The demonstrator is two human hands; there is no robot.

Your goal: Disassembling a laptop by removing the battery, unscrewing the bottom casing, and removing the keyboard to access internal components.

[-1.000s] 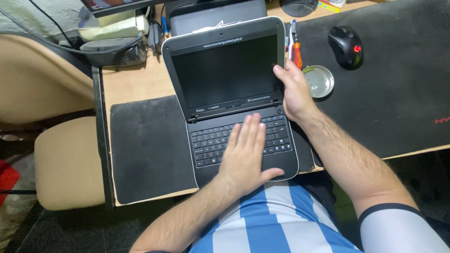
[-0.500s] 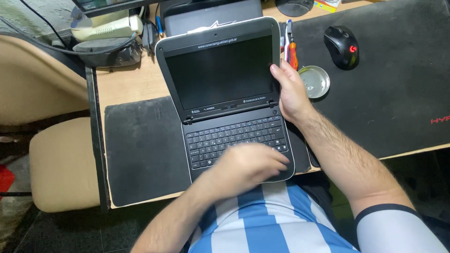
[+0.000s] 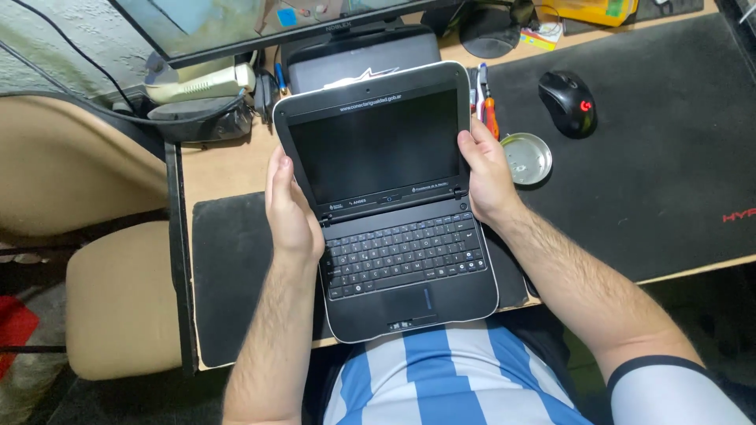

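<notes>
A small dark laptop point(image 3: 394, 228) with a pale rim lies open on a black mat point(image 3: 236, 291) at the desk's near edge, its screen dark. My left hand point(image 3: 290, 206) grips the left side of the lid near the hinge. My right hand point(image 3: 487, 175) grips the lid's right side. The keyboard and touchpad are uncovered.
A round metal tin point(image 3: 526, 157) and a black mouse point(image 3: 567, 102) sit on a large black desk pad point(image 3: 661, 157) to the right. Screwdrivers point(image 3: 488, 110) stand beside the lid. A monitor point(image 3: 236, 24) is behind, a beige chair point(image 3: 118, 307) to the left.
My left hand has lifted off the keyboard and moved up to grasp the left side of the lid. The right hand has kept its hold on the right side.
</notes>
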